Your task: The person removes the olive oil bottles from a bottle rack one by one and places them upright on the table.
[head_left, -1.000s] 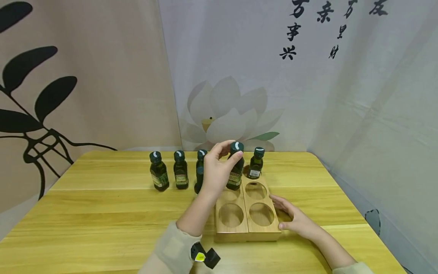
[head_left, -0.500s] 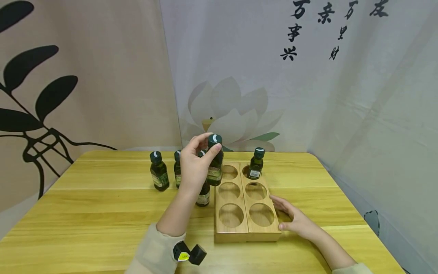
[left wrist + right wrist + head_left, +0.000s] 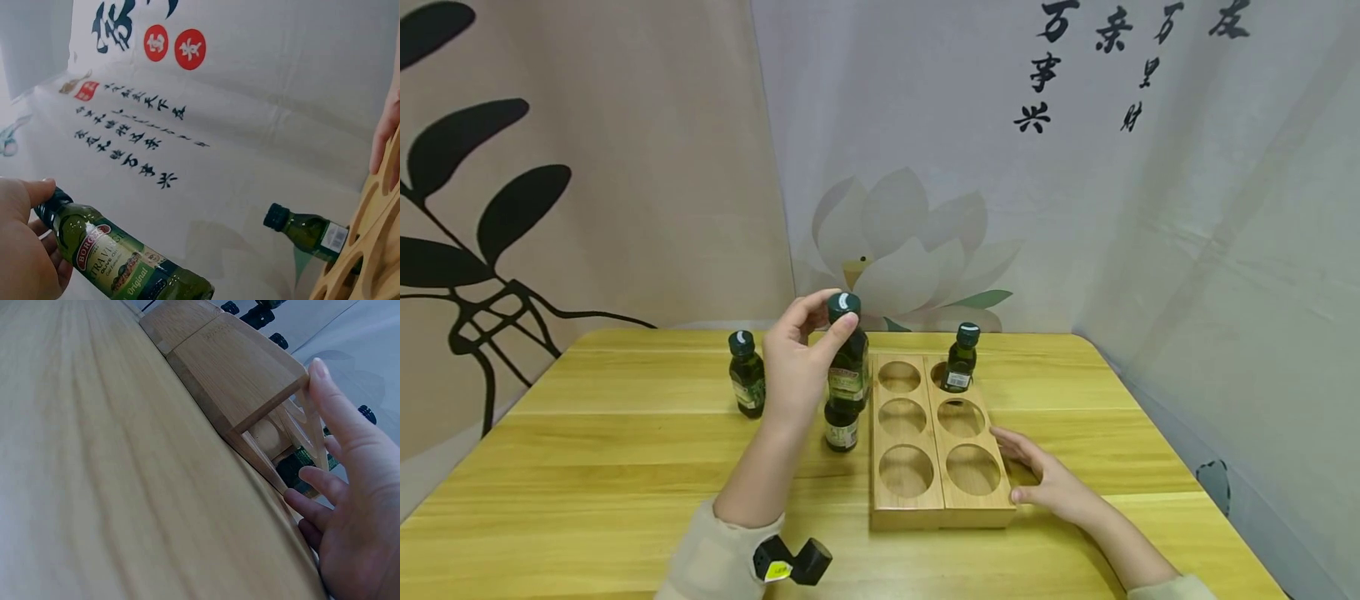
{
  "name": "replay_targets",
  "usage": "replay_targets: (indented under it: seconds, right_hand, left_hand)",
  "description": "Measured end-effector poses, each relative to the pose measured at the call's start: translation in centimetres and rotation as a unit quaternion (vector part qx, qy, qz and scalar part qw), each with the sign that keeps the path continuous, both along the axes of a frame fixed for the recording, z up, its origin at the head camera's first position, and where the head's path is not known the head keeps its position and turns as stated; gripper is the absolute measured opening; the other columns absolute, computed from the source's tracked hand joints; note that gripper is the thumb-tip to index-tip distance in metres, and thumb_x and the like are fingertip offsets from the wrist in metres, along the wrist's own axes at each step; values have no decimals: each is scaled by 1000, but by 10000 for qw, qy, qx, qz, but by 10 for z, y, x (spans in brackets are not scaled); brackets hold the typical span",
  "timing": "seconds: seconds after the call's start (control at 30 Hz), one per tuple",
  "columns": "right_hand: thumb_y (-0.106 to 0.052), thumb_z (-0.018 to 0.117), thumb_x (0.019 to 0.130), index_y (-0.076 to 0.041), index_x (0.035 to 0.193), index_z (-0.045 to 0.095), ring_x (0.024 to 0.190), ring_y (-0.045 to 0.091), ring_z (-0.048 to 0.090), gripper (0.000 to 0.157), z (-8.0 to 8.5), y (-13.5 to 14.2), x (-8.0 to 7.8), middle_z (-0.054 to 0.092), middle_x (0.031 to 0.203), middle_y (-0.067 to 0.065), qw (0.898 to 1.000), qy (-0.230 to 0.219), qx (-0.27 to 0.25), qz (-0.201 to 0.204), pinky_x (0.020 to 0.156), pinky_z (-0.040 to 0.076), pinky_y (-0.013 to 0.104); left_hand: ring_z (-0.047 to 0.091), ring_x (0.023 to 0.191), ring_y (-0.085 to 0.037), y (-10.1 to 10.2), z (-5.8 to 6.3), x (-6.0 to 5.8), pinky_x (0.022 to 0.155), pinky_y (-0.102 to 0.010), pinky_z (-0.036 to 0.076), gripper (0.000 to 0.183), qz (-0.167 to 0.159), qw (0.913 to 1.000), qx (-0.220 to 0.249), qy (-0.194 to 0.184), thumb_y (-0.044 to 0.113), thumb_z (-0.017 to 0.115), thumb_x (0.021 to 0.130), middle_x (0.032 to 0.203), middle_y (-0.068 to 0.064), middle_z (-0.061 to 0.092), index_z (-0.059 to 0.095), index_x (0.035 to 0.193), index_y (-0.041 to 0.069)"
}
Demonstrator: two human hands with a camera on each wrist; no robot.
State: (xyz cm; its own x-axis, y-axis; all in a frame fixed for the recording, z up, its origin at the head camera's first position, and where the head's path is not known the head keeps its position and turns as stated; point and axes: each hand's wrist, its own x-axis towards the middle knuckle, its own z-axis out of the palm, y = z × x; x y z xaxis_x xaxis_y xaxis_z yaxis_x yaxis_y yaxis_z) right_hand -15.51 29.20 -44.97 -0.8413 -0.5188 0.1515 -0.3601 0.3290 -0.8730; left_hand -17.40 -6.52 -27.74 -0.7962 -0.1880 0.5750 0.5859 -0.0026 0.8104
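Observation:
My left hand point(image 3: 797, 358) grips a small dark green olive oil bottle point(image 3: 115, 253) by its capped neck, upright in the head view and left of the wooden bottle rack point(image 3: 936, 500). Below and partly behind the held bottle, another olive oil bottle point(image 3: 841, 429) stands on the table. The rack has two columns of round holes, and an olive oil bottle point(image 3: 960, 358) sits in the far right one. My right hand point(image 3: 1052, 479) rests against the rack's right side, fingers spread, the thumb point(image 3: 322, 372) at its near corner.
Further left, one more olive oil bottle point(image 3: 747, 375) stands on the wooden table point(image 3: 587, 475), partly covered by the left hand. A printed cloth backdrop point(image 3: 925, 125) hangs behind the table. A black tracker-like device point(image 3: 792, 560) sits on the left sleeve.
The left hand has carried its bottle leftward from over the rack, uncovering the left column of holes. The right hand and the rack have stayed in place.

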Motion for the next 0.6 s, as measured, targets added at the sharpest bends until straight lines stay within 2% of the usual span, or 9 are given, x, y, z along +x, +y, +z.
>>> replay_targets:
  seconds: [0.07,0.23,0.37,0.47,0.6]
  right_hand:
    - [-43,67,88,-21,151,30,128,13,40,77,0,0,0,33,150,13,10000,-45,-9,-3,102,33,40]
    - [-41,68,88,-21,151,29,128,14,40,77,-1,0,0,33,150,13,10000,-35,-72,42,102,31,27]
    - [-40,68,88,-21,151,30,127,13,41,76,-1,0,0,34,149,13,9999,-28,-85,45,102,31,26]
    - [-41,68,88,-22,151,30,127,12,41,76,-1,0,0,35,149,12,10000,-58,-48,5,103,32,33]
    - [-41,68,88,-21,151,30,127,12,40,76,-1,0,0,34,150,13,9999,-89,-72,3,102,28,55]
  left_hand:
    - [57,92,-17,-4,1,1,80,-26,48,30,59,10000,-7,-10,7,74,83,95,-5,61,68,112,2]
    - [57,94,-18,-14,2,2,77,-23,50,31,232,9997,12,-66,7,75,83,97,-5,62,68,112,2]
    - [57,94,-18,-23,3,1,77,-23,50,31,342,9993,61,-170,6,75,83,98,-5,62,68,112,2]
    - [56,94,-19,-30,3,1,80,-24,49,31,418,9988,88,-226,6,75,83,98,-6,62,67,113,1]
    - [56,96,-19,-40,1,-1,82,-23,48,31,572,9979,62,-308,7,75,83,98,-7,62,67,113,1]
